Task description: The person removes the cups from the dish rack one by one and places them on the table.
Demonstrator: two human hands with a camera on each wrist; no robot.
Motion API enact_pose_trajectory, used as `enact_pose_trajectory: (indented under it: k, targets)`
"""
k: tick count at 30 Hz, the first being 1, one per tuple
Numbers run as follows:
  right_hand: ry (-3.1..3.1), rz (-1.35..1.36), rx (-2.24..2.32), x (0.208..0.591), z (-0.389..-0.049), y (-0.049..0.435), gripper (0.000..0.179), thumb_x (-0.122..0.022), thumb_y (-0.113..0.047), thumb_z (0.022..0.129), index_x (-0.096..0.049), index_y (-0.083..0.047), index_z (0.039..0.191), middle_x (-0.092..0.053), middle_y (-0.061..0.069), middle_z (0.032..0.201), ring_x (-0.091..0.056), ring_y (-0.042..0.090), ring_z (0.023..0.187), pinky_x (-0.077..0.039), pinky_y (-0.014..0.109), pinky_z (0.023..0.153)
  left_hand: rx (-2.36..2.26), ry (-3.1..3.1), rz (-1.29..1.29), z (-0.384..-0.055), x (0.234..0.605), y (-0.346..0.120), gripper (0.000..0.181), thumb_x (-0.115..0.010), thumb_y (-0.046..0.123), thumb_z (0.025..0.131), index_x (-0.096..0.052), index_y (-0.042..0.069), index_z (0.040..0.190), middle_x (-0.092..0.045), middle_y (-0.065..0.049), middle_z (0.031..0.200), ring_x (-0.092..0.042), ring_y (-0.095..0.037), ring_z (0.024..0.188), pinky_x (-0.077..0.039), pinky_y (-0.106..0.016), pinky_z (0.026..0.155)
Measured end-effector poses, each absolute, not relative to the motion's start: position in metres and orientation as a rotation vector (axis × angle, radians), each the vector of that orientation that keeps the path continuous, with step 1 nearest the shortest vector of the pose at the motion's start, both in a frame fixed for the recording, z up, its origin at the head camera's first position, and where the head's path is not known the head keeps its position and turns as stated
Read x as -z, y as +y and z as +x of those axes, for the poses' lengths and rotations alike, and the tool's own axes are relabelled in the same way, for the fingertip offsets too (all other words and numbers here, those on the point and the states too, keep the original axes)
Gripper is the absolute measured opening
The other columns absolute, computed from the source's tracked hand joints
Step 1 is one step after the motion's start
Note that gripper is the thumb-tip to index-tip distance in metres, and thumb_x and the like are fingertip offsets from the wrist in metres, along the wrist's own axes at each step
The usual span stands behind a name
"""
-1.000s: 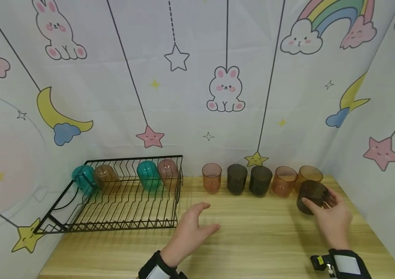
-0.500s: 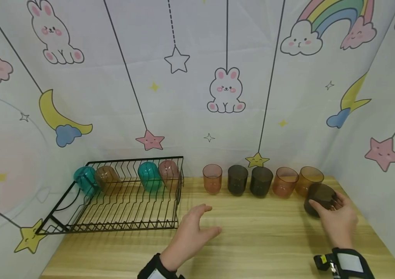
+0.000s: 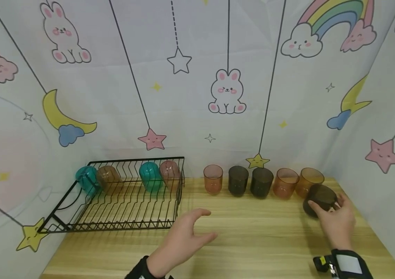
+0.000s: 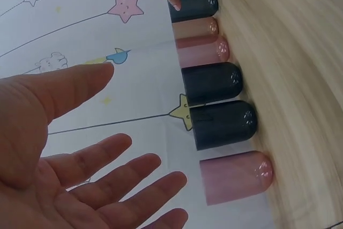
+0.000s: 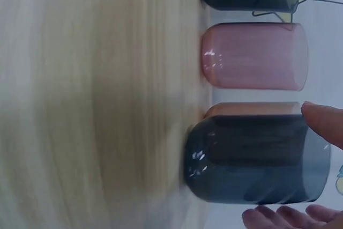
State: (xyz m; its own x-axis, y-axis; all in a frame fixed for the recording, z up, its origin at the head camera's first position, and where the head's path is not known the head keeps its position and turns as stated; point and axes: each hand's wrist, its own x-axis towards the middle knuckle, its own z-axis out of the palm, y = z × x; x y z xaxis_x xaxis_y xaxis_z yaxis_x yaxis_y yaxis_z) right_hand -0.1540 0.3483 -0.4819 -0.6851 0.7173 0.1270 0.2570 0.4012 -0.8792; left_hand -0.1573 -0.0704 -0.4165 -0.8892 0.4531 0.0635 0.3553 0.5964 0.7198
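Observation:
At the right end of the table, my right hand [image 3: 340,224] grips a dark smoky glass tumbler [image 3: 314,203] near its rim. The right wrist view shows the thumb [image 5: 326,124] on one side of this dark tumbler and the fingers on the other. The tumbler stands mouth up, partly covering an amber tumbler [image 3: 308,179]. My left hand [image 3: 180,238] hovers over the middle front of the table, thumb and fingers spread, holding nothing. In the left wrist view its palm and fingers [image 4: 134,170] face the row of tumblers.
Along the back wall stand a pink tumbler [image 3: 213,180], two dark ones [image 3: 238,181] and another pink one [image 3: 285,184]. At left, a black wire dish rack [image 3: 124,224] holds teal [image 3: 150,176], brown [image 3: 108,178] and pink glasses [image 3: 170,172], tilted. A patterned cloth [image 3: 190,116] hangs behind.
My right hand and the dark tumbler have shifted slightly right and toward me since a second ago. The left hand has drawn back a little toward the lower left, still spread.

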Motion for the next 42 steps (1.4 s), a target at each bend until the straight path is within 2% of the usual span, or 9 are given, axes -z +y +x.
enact_pose_trajectory:
  k: [4, 9, 12, 17, 20, 24, 31, 35, 42]
  targets:
    - [-2.166, -0.801, -1.184, 0.471, -0.151, 0.34, 0.105, -0.076, -0.041, 0.074, -0.01, -0.013, 0.151, -0.019, 0.016, 0.154, -0.03, 0.041, 0.136, -0.031, 0.057, 0.106, -1.174, 2.802, 0.689, -0.159, 0.399, -0.085, 0.056, -0.068, 0.053, 0.078, -0.055, 0.026, 0.126, -0.057, 0.005, 0.128, -0.052, -0.019, 0.121, -0.045, -0.044, 0.097]
    - [-2.125, -0.66, -1.093, 0.452, -0.149, 0.321, 0.099, -0.076, -0.036, 0.075, -0.015, -0.014, 0.15, -0.022, 0.016, 0.152, -0.023, 0.036, 0.139, -0.023, 0.054, 0.111, -1.175, 2.99, 0.617, -0.171, 0.377, -0.106, 0.054, -0.073, 0.044, 0.078, -0.056, 0.027, 0.125, -0.057, 0.007, 0.128, -0.051, -0.016, 0.122, -0.046, -0.042, 0.098]
    - [-2.099, -0.537, -1.034, 0.441, -0.149, 0.308, 0.094, -0.078, -0.029, 0.075, -0.021, -0.011, 0.148, -0.026, 0.015, 0.151, -0.023, 0.034, 0.139, -0.02, 0.052, 0.113, -1.165, 3.061, 0.608, -0.181, 0.368, -0.119, 0.058, -0.073, 0.043, 0.078, -0.052, 0.024, 0.13, -0.053, 0.002, 0.133, -0.048, -0.02, 0.125, -0.046, -0.045, 0.098]
    - [-2.123, -0.369, -0.966, 0.426, -0.148, 0.286, 0.088, -0.08, -0.024, 0.074, -0.029, -0.008, 0.145, -0.027, 0.015, 0.15, -0.024, 0.035, 0.138, -0.022, 0.055, 0.111, -1.088, 3.17, 0.617, -0.21, 0.361, -0.139, 0.074, -0.071, 0.042, 0.08, -0.039, 0.015, 0.14, -0.042, -0.01, 0.142, -0.041, -0.031, 0.13, -0.043, -0.052, 0.099]
    - [-2.213, -0.283, -0.962, 0.421, -0.148, 0.27, 0.085, -0.079, -0.03, 0.074, -0.034, -0.008, 0.143, -0.024, 0.014, 0.152, -0.023, 0.037, 0.139, -0.023, 0.061, 0.108, -1.016, 3.25, 0.548, -0.23, 0.361, -0.151, 0.081, -0.072, 0.041, 0.08, -0.032, 0.013, 0.145, -0.035, -0.016, 0.145, -0.037, -0.038, 0.132, -0.041, -0.057, 0.098]
    - [-2.349, -0.135, -0.948, 0.424, -0.151, 0.249, 0.079, -0.078, -0.037, 0.074, -0.043, -0.008, 0.138, -0.028, 0.017, 0.15, -0.029, 0.042, 0.135, -0.028, 0.067, 0.1, -0.914, 3.286, 0.417, -0.253, 0.368, -0.166, 0.088, -0.072, 0.041, 0.08, -0.024, 0.013, 0.148, -0.024, -0.023, 0.15, -0.027, -0.046, 0.135, -0.035, -0.065, 0.098]
    - [-2.716, 0.073, -0.936, 0.438, -0.154, 0.221, 0.079, -0.066, -0.062, 0.074, -0.046, -0.018, 0.136, -0.029, 0.013, 0.151, -0.034, 0.04, 0.134, -0.037, 0.063, 0.097, -0.655, 3.207, 0.342, -0.283, 0.391, -0.175, 0.1, -0.076, 0.043, 0.074, -0.017, 0.014, 0.15, -0.013, -0.03, 0.151, -0.009, -0.055, 0.136, -0.024, -0.072, 0.099]
    - [-2.878, 0.181, -0.919, 0.442, -0.154, 0.21, 0.084, -0.065, -0.068, 0.07, -0.047, -0.02, 0.137, -0.03, 0.008, 0.152, -0.032, 0.038, 0.136, -0.037, 0.061, 0.099, -0.58, 3.209, 0.348, -0.299, 0.396, -0.178, 0.105, -0.08, 0.041, 0.07, -0.017, 0.014, 0.15, -0.011, -0.032, 0.15, -0.006, -0.061, 0.133, -0.025, -0.074, 0.096]
    - [-2.908, 0.242, -0.942, 0.445, -0.153, 0.198, 0.075, -0.071, -0.059, 0.07, -0.049, -0.026, 0.134, -0.036, 0.004, 0.149, -0.035, 0.032, 0.136, -0.037, 0.056, 0.103, -0.535, 3.168, 0.334, -0.323, 0.402, -0.182, 0.101, -0.081, 0.033, 0.07, -0.021, 0.016, 0.149, -0.012, -0.031, 0.15, -0.01, -0.063, 0.131, -0.028, -0.074, 0.095]
